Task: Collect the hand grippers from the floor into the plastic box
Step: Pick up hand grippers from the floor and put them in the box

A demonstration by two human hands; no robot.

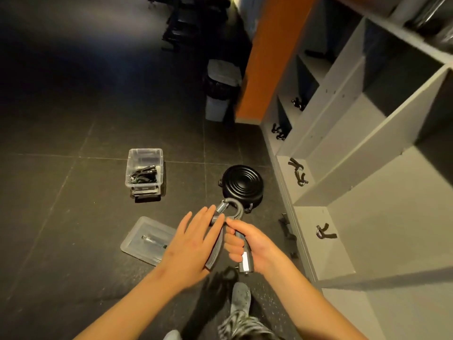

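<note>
A grey hand gripper (235,209) with a metal spring is held in front of me above the dark floor. My right hand (247,244) is closed around its right handle. My left hand (193,244) lies against the left handle with its fingers stretched out flat. The clear plastic box (144,153) stands on the floor ahead to the left, with several black hand grippers inside. Its clear lid (147,238) lies flat on the floor near my left hand. Another dark hand gripper (286,228) lies on the floor by the shelf base.
A black round ribbed object (241,184) sits on the floor just beyond my hands. Grey open shelves (343,153) run along the right, with hand grippers (324,231) in the low compartments. A grey bin (220,89) stands by an orange pillar (272,57). My shoe (240,296) is below.
</note>
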